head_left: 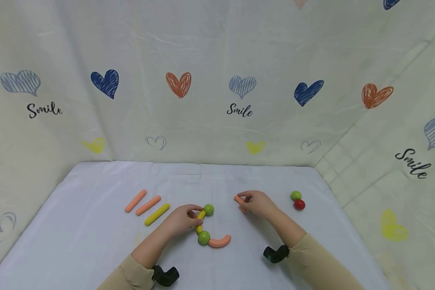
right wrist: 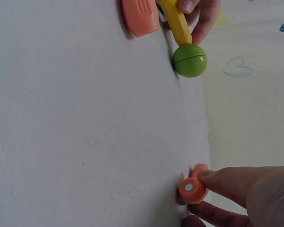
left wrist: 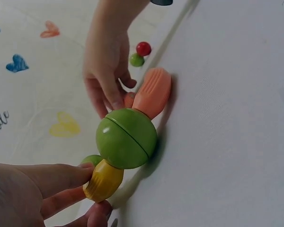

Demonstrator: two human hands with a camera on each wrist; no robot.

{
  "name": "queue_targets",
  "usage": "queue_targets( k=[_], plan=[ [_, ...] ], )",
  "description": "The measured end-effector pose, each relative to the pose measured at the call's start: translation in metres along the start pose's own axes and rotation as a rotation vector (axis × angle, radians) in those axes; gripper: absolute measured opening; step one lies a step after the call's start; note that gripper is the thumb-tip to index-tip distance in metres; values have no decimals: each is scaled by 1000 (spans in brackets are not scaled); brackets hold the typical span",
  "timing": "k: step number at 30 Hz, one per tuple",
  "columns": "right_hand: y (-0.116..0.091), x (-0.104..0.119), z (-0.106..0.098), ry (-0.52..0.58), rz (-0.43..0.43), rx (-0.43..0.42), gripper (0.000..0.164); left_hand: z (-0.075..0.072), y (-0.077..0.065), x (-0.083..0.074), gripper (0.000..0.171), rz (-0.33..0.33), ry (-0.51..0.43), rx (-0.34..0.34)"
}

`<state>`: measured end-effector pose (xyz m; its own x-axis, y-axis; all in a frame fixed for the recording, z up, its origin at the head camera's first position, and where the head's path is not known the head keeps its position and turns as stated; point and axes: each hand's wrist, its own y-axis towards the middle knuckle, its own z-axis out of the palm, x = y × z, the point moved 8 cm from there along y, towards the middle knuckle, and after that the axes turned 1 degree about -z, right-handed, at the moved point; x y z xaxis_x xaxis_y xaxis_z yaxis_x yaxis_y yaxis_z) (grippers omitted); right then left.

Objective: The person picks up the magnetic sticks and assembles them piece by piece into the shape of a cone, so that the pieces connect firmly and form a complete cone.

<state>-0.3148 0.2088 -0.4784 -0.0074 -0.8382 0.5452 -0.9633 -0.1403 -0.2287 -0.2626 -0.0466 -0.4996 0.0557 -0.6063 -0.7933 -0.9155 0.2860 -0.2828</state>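
Note:
In the head view my left hand (head_left: 181, 220) pinches a curved yellow stick (head_left: 198, 229) between thumb and fingers. One green ball (head_left: 208, 209) joins its far end and another green ball (head_left: 204, 237) its near end. From the near ball a curved salmon-pink stick (head_left: 221, 241) extends rightward along the table. To the right, my right hand (head_left: 260, 204) holds a second curved salmon-pink piece (head_left: 237, 199), its middle covered by the fingers. A round silvery spot (right wrist: 189, 187) shows on that piece's end in the right wrist view.
Left of the left hand lie two straight orange sticks (head_left: 135, 200) and a straight yellow stick (head_left: 157, 214). A loose green ball (head_left: 295, 195) and a red ball (head_left: 299, 204) sit together at the right. Behind the white-covered table (head_left: 94, 241) hangs a heart-printed curtain (head_left: 206, 40).

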Motion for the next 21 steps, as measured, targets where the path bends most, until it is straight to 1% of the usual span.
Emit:
queue_targets(
  k=[7, 12, 15, 21],
  plan=[
    [1, 0, -1, 0, 26, -9, 31, 0, 0, -1, 40, -11, 1, -6],
    [-1, 7, 1, -11, 14, -10, 29, -1, 0, -1, 41, -18, 1, -4],
    [-1, 13, 2, -25, -14, -25, 28, -1, 0, 0, 41, -19, 5, -5],
    [2, 30, 6, -94, -119, -73, 27, 1, 0, 0, 41, -21, 14, -13]
  ],
)
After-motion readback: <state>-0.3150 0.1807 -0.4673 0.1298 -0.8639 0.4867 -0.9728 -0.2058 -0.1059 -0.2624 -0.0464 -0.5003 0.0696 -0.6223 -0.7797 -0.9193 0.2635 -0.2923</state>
